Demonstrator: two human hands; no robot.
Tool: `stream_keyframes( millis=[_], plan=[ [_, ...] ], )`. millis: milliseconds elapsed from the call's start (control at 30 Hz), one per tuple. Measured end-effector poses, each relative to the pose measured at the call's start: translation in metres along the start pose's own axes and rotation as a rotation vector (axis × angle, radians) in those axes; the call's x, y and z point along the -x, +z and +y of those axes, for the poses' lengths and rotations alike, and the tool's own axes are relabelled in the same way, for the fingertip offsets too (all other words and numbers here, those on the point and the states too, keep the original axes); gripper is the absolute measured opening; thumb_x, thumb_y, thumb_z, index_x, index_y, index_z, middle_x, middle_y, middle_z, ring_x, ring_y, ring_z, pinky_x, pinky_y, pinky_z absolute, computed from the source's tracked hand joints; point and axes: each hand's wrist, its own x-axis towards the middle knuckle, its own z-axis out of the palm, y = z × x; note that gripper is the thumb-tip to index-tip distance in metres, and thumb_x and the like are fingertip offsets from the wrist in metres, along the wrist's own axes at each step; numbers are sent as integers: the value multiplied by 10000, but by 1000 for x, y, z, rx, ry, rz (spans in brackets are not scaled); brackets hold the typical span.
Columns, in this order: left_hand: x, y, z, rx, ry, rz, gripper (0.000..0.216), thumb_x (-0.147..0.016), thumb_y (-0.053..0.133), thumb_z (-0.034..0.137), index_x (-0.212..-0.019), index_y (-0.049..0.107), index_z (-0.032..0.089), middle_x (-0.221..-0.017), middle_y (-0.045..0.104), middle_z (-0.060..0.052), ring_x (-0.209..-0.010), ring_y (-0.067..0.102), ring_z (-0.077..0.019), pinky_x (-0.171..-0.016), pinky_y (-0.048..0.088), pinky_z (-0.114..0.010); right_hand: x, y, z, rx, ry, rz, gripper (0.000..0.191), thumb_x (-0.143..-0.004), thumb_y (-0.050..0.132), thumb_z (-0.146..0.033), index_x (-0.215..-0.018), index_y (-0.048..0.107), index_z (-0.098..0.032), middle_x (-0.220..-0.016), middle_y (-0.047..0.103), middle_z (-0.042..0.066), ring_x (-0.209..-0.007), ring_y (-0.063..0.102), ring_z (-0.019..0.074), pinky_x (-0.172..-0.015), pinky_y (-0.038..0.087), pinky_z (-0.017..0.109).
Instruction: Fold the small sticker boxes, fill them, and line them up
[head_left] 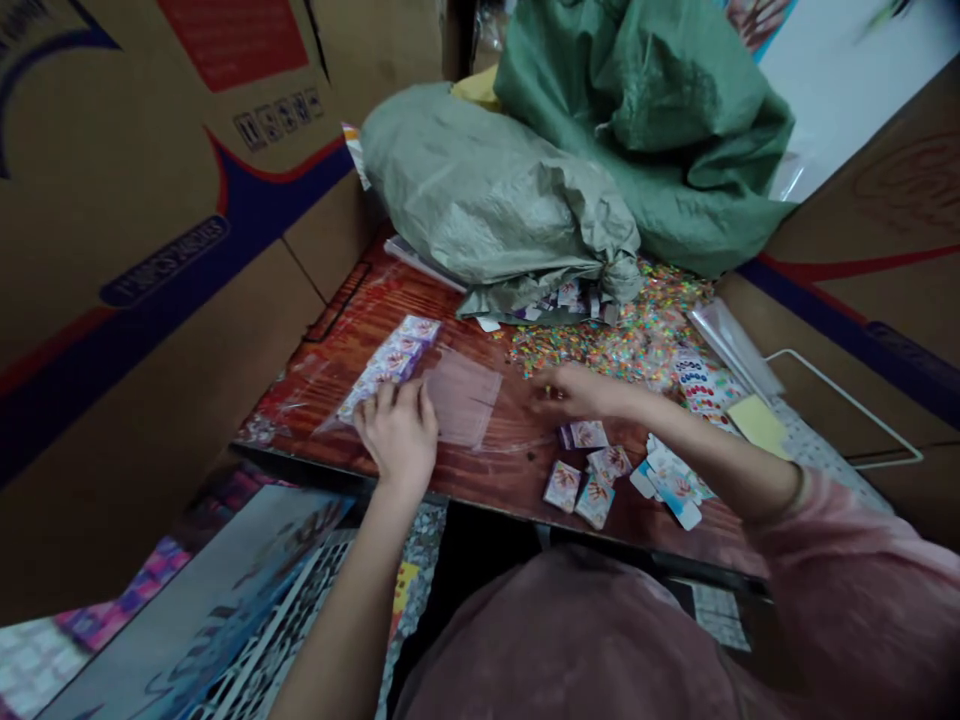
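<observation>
My left hand (397, 425) lies on the table, fingers stretched over the near end of a row of small purple-and-white boxes (397, 355). The row sits in or on a clear plastic bag (461, 400), which spreads flat to the right of that hand. My right hand (566, 390) hovers at the near edge of a pile of tiny multicoloured pieces (592, 345). Its fingers are smeared by motion, so what they hold is unclear. Several loose small boxes (562, 485) lie below the right hand, beside some unfolded flat cartons (675, 480).
A tied grey-green sack (495, 190) lies at the back of the red-brown table (502, 475), with a larger green sack (645, 100) behind. Big cardboard cartons (255, 260) wall the left side; another carton (892, 220) stands right. Clear plastic sleeves (735, 345) and sticker sheets (697, 380) lie at right.
</observation>
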Motion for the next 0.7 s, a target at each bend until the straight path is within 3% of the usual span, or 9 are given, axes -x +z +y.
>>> stream_keyframes(
  millis=[100, 167, 267, 333, 467, 567, 633, 700],
  plan=[
    [0, 0, 1, 16, 5, 2, 344, -922, 419, 335, -1040, 697, 170, -1026, 669, -126, -942, 590, -304, -886, 387, -429, 49, -1, 6, 134, 84, -113, 427, -753, 697, -362, -1132, 633, -178, -1017, 660, 91, -843, 627, 211, -688, 444, 268],
    [0, 1, 1, 26, 8, 13, 340, -922, 421, 334, -1037, 696, 171, -1017, 668, -125, -942, 588, -302, -886, 388, -429, 66, 7, 5, 180, 95, -131, 498, -740, 705, -351, -1203, 596, -201, -1119, 637, 104, -946, 627, 240, -749, 459, 287],
    [3, 0, 0, 23, 15, 35, 329, -923, 423, 330, -1024, 696, 178, -1007, 665, -122, -928, 586, -295, -873, 395, -423, 74, 18, 0, 214, 133, -66, 447, -787, 638, -272, -1224, 579, -200, -1138, 638, 117, -992, 628, 247, -802, 465, 304],
    [5, -1, 0, 14, 21, 47, 316, -923, 425, 319, -1006, 698, 183, -978, 667, -116, -905, 585, -287, -862, 400, -415, 67, 20, -2, 160, 160, 51, 437, -815, 608, -303, -1237, 567, -199, -1093, 654, 117, -950, 639, 248, -795, 474, 324],
    [5, -2, 0, 24, 12, 79, 294, -924, 432, 286, -995, 701, 189, -972, 677, -102, -895, 595, -273, -874, 399, -401, 20, 24, -12, -350, 93, 362, 328, -821, 602, -399, -1086, 606, -206, -956, 675, 59, -835, 638, 199, -759, 493, 316],
    [1, -4, 1, 47, -17, 101, 286, -926, 434, 274, -991, 699, 189, -975, 682, -99, -889, 604, -264, -859, 403, -387, -36, 42, -29, -746, 47, 561, 266, -690, 710, -396, -843, 598, -208, -809, 651, 11, -756, 614, 169, -736, 500, 300],
    [0, -6, 2, 68, -31, 107, 284, -930, 428, 272, -978, 696, 190, -957, 683, -94, -880, 607, -257, -852, 403, -381, -74, 59, -41, -913, 83, 723, 309, -593, 760, -398, -743, 564, -212, -734, 626, -6, -692, 598, 161, -704, 506, 301],
    [0, -7, 4, 80, -40, 110, 280, -932, 424, 269, -964, 691, 190, -937, 681, -89, -872, 607, -250, -850, 402, -379, -106, 75, -52, -946, 94, 763, 305, -631, 717, -441, -722, 533, -216, -708, 622, -1, -659, 598, 161, -674, 511, 308]
  ],
)
